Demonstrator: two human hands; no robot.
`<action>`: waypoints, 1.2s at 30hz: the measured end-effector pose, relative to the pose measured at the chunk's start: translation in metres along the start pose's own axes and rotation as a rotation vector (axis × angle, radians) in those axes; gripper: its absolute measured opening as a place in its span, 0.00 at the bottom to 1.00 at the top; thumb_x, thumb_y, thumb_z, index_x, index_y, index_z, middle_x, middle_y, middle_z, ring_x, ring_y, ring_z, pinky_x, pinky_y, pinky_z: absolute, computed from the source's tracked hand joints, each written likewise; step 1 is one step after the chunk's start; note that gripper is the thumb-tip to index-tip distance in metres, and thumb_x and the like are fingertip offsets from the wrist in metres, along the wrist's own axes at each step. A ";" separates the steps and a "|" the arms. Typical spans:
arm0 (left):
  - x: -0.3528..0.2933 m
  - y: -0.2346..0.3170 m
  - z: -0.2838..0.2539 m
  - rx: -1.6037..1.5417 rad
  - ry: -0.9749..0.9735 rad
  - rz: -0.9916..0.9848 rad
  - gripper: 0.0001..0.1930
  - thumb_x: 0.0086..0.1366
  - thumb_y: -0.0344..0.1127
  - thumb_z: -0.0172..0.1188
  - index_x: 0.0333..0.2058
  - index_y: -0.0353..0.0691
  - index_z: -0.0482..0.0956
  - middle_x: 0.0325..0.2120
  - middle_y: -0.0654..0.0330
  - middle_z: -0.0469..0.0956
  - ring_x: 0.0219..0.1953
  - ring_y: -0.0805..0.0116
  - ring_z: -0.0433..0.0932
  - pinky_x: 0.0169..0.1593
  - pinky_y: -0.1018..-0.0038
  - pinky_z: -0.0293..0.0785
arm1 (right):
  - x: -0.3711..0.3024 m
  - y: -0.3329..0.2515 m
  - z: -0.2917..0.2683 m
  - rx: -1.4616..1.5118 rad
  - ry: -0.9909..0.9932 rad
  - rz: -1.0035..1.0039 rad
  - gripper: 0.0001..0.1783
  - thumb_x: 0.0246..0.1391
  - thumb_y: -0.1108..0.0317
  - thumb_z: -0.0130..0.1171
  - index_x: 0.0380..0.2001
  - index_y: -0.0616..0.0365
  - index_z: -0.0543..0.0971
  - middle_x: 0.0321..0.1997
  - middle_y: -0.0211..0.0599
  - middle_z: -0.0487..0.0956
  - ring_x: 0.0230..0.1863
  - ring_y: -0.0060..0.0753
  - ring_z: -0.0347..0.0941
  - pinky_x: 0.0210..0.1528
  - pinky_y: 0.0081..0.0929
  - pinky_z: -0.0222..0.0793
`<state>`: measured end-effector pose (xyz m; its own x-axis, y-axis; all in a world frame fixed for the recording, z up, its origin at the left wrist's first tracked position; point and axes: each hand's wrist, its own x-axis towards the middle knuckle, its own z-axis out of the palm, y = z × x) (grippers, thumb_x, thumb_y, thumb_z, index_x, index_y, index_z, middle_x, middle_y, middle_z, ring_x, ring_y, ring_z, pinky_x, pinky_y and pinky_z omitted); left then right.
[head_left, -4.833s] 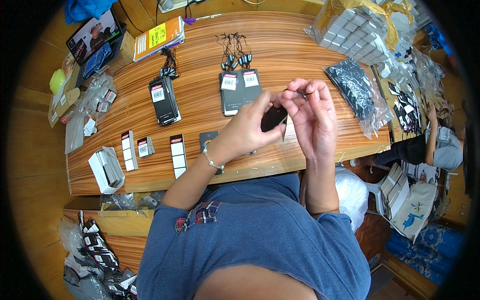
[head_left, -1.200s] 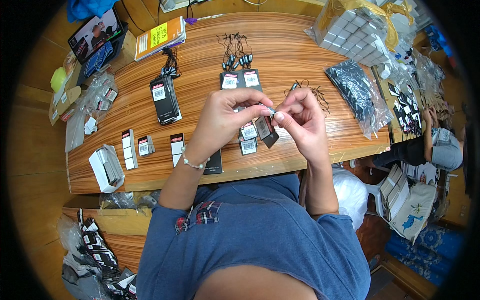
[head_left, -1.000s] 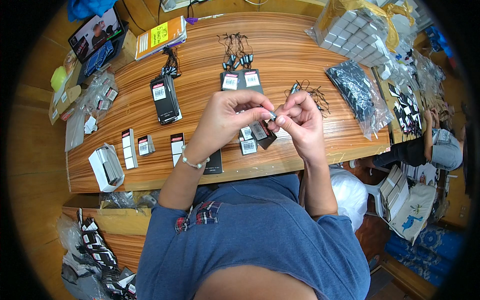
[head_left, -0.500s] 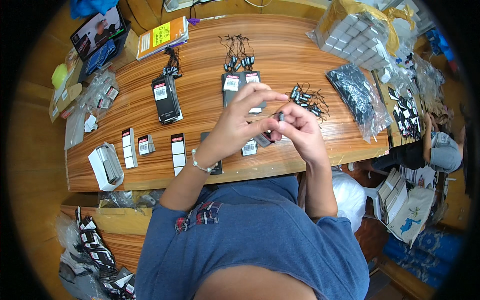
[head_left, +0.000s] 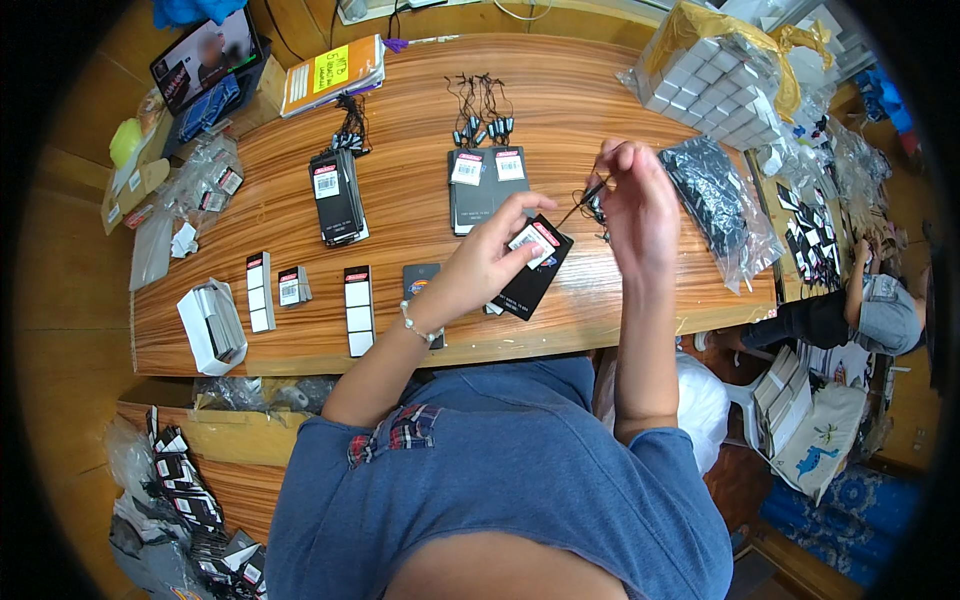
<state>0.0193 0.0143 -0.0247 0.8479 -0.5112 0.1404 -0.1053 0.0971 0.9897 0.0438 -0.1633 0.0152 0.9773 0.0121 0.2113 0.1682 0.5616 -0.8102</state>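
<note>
My left hand (head_left: 478,262) pinches a black hang tag (head_left: 528,288) with a red-topped white barcode sticker near its upper end. From that end a dark string (head_left: 580,204) runs up to my right hand (head_left: 642,215), whose fingers are curled closed on it. The tag is held tilted above the table, near its front edge. Beyond my left hand lie dark tags (head_left: 488,200) with stickers, their strings and small toggles (head_left: 484,130) stretched away from me. A grey tag (head_left: 422,283) rests by my left wrist, and another tag is partly hidden under the held one.
Left on the wooden table (head_left: 400,190) are a tag stack (head_left: 340,205), sticker strips (head_left: 260,292) and a white box of cards (head_left: 212,335). Right are a plastic bag of dark items (head_left: 715,195) and stacked white boxes (head_left: 712,85). Another person (head_left: 880,310) is at the far right.
My right hand has moved up and right, drawing out the string. My left hand has lowered slightly, and the tag now shows face-up in it.
</note>
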 end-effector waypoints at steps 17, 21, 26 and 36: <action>0.090 -0.064 -0.063 0.029 0.299 -0.039 0.18 0.52 0.21 0.59 0.43 0.36 0.68 0.27 0.59 0.77 0.31 0.76 0.77 0.31 0.82 0.71 | 0.203 0.034 0.007 -0.312 0.115 -0.047 0.09 0.55 0.62 0.51 0.29 0.52 0.77 0.30 0.24 0.74 0.35 0.22 0.65 0.38 0.26 0.59; 0.093 -0.066 -0.063 0.350 0.334 -0.060 0.19 0.51 0.23 0.62 0.42 0.33 0.70 0.31 0.57 0.77 0.29 0.75 0.77 0.33 0.82 0.73 | 0.204 0.050 0.015 -0.381 0.128 -0.011 0.10 0.53 0.62 0.52 0.24 0.51 0.78 0.26 0.21 0.74 0.29 0.18 0.64 0.30 0.20 0.58; 0.089 -0.060 -0.062 0.943 0.405 0.032 0.18 0.40 0.36 0.70 0.33 0.41 0.79 0.39 0.58 0.67 0.45 0.57 0.62 0.50 0.65 0.62 | 0.217 0.070 0.008 -0.479 0.122 0.063 0.09 0.53 0.62 0.53 0.24 0.51 0.79 0.21 0.18 0.69 0.24 0.15 0.59 0.24 0.17 0.54; 0.035 -0.026 -0.066 0.899 0.435 0.044 0.26 0.51 0.42 0.63 0.49 0.41 0.71 0.47 0.56 0.64 0.51 0.56 0.59 0.56 0.65 0.57 | 0.255 0.127 -0.034 -0.780 0.011 0.377 0.11 0.54 0.59 0.52 0.26 0.54 0.78 0.14 0.20 0.62 0.15 0.16 0.53 0.16 0.18 0.47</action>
<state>0.0860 0.0503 -0.0478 0.9313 -0.1483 0.3328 -0.3429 -0.6656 0.6629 0.3192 -0.1166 -0.0525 0.9862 0.0726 -0.1488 -0.1311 -0.2065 -0.9696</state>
